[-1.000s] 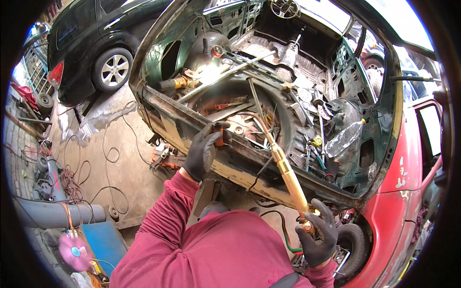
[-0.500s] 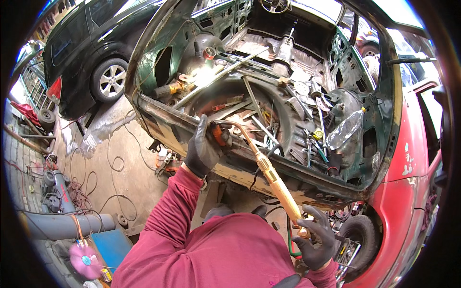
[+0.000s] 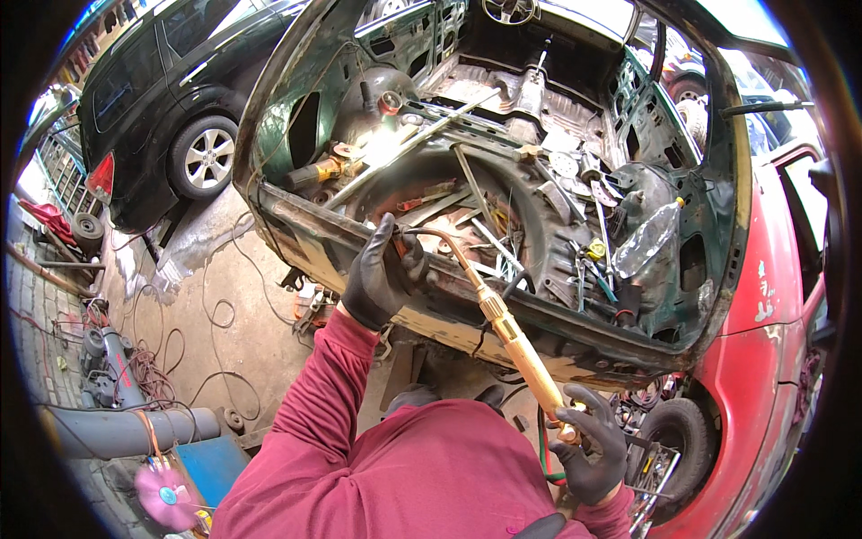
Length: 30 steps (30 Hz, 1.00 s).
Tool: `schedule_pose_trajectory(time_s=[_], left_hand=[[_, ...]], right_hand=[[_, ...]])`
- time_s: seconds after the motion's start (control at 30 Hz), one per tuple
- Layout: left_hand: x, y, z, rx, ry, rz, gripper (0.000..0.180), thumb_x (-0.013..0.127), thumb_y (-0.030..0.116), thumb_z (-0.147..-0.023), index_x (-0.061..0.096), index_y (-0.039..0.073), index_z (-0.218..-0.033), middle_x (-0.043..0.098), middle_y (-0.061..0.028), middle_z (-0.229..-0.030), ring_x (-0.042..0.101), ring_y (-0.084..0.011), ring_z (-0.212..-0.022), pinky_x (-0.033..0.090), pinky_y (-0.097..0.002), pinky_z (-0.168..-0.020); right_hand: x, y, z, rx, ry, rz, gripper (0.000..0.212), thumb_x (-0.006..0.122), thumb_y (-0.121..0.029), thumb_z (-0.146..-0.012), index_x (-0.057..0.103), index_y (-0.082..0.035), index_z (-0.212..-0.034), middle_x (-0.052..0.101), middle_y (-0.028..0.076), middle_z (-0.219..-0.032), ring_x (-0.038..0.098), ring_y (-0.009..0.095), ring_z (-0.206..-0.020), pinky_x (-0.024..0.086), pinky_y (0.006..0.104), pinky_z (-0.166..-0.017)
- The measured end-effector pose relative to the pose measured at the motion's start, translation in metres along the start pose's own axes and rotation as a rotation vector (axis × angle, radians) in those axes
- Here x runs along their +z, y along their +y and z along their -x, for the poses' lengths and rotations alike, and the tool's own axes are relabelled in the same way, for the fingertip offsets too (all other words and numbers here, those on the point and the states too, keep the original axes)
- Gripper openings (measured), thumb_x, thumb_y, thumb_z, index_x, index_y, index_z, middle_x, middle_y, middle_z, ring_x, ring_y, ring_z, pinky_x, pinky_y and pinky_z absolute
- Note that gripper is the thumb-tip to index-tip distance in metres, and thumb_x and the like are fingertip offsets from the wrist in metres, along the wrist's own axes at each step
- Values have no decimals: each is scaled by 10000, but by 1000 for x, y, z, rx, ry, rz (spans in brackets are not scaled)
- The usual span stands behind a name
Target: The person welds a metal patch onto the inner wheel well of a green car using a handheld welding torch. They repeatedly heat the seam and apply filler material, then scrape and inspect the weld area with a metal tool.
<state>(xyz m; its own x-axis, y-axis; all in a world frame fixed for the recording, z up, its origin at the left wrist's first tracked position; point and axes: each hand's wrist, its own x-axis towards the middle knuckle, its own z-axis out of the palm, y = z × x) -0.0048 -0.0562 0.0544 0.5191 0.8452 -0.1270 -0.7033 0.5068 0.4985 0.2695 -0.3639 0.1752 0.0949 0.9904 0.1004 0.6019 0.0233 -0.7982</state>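
A brass gas torch (image 3: 523, 354) with a thin bent copper tip slants across the middle, its tip toward the car body. My right hand (image 3: 594, 449), in a dark glove, is closed about the valve end of the torch, where red and green hoses hang below. My left hand (image 3: 382, 280), also gloved, is closed at the tip's end. It holds a small orange object (image 3: 400, 248) mostly hidden by the fingers, so its kind cannot be told. Both hands are in front of the sill (image 3: 431, 301) of the stripped car's open rear.
Inside the stripped car lie a yellow angle grinder (image 3: 316, 171), a clear plastic bottle (image 3: 648, 241), metal bars and several hand tools. A red car panel (image 3: 750, 359) and a loose tyre (image 3: 678, 440) stand at right. Cables (image 3: 220, 314) trail over the floor; a grey gas cylinder (image 3: 135, 431) lies left.
My left fingers have turned and closed further over the orange object, so less of it shows. The torch and my right hand have hardly moved.
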Motion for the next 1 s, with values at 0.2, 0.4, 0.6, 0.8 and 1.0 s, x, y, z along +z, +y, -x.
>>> schedule_pose_trajectory(time_s=[0.2,0.4,0.6,0.8,1.0], left_hand=[[15,-12,22,1,4,-270,340,620,424,-1100,655,93,-1033,549,-13,-805,603,-195,-728,544,-423,-652],[9,-17,6,21,46,-64,596,466,668,-1132,642,109,-1021,509,-12,-727,538,-198,-651,530,-423,-652],[22,-2,2,74,67,-91,144,626,261,-1046,593,124,-1077,477,22,-796,453,-146,-676,413,-344,-647],[40,-40,37,-205,-34,-479,201,732,169,-1035,628,96,-1191,543,16,-846,527,-82,-687,484,-275,-642],[86,-102,52,-278,-289,-720,255,791,185,-1039,712,26,-1222,709,-2,-943,643,-56,-761,521,-252,-613]], right_hand=[[11,-1,-6,16,88,19,532,939,-240,-845,768,-105,-1330,669,221,-1462,630,405,-1362,505,503,-1118],[17,2,-4,94,93,-84,590,946,-135,-803,757,-115,-1362,653,212,-1476,618,406,-1373,523,503,-1102],[11,1,-5,-11,29,71,632,934,-152,-829,721,-120,-1424,644,222,-1482,606,420,-1385,515,521,-1119],[20,6,-6,-5,109,89,565,859,-270,-958,687,-92,-1465,638,230,-1484,600,433,-1380,505,539,-1121],[31,10,-11,-39,150,135,597,821,-287,-994,647,-46,-1512,624,236,-1494,601,437,-1362,490,543,-1132]])
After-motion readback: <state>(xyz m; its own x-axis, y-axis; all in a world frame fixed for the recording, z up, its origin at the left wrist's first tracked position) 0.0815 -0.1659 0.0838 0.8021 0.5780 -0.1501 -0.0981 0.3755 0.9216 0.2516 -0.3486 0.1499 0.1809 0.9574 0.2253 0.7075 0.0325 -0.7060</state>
